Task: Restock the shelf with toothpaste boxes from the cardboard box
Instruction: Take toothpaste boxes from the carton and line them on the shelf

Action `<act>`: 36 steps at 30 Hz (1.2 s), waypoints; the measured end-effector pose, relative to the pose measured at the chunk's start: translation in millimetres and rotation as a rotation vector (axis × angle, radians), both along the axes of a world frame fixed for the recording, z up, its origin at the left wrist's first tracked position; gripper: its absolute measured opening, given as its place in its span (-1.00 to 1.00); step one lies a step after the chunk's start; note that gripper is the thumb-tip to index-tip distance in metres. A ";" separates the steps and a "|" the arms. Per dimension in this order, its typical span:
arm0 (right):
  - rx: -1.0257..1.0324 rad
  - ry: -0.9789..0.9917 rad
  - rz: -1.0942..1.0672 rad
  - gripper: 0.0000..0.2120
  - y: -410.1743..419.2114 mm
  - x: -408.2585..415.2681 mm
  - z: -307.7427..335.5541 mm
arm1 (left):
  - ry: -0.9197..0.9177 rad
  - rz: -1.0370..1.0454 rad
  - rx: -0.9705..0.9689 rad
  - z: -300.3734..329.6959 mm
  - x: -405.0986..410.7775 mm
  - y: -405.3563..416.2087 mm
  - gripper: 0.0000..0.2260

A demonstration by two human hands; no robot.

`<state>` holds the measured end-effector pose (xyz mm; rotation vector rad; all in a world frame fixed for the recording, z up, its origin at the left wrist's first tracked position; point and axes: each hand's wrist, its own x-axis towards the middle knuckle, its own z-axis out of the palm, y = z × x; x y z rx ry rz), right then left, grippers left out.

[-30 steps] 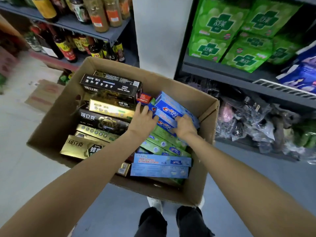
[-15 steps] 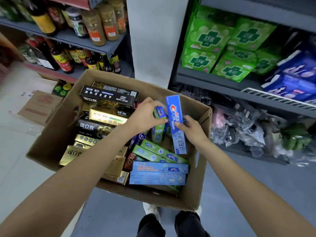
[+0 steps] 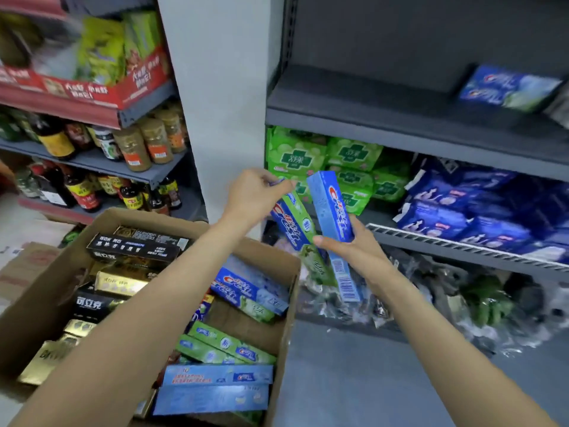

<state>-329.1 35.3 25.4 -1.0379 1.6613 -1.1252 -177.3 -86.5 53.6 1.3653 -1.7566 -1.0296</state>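
Left hand [image 3: 257,197] pinches the green-and-blue toothpaste carton [image 3: 297,226] by its top; right hand [image 3: 354,245] grips the light-blue toothpaste carton [image 3: 334,211] mid-length, both above the brown cardboard box [image 3: 286,303].

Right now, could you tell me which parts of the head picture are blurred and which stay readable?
Head view: the blue toothpaste boxes on the upper shelf are smeared, as is the red carton top left; the light blue box in the right hand and the green-blue box in the left hand show fairly legible logos; wide-angle bending curves the shelf edges.
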 end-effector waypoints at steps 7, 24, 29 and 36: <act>-0.171 0.476 -0.004 -0.43 25.1 -128.6 51.7 | 0.218 0.005 0.053 52.9 -127.3 27.7 -0.80; -0.242 0.553 -0.077 -0.52 2.8 -374.0 131.9 | 0.110 -0.336 -0.298 106.2 -340.3 4.9 -0.56; -0.288 0.428 -0.296 -0.64 -30.7 -424.6 146.2 | 0.240 -0.226 -0.205 101.0 -399.0 -52.5 -0.52; -0.246 0.433 -0.412 -0.55 -70.2 -487.1 152.4 | 0.360 -0.226 0.005 75.2 -487.6 -117.8 -0.67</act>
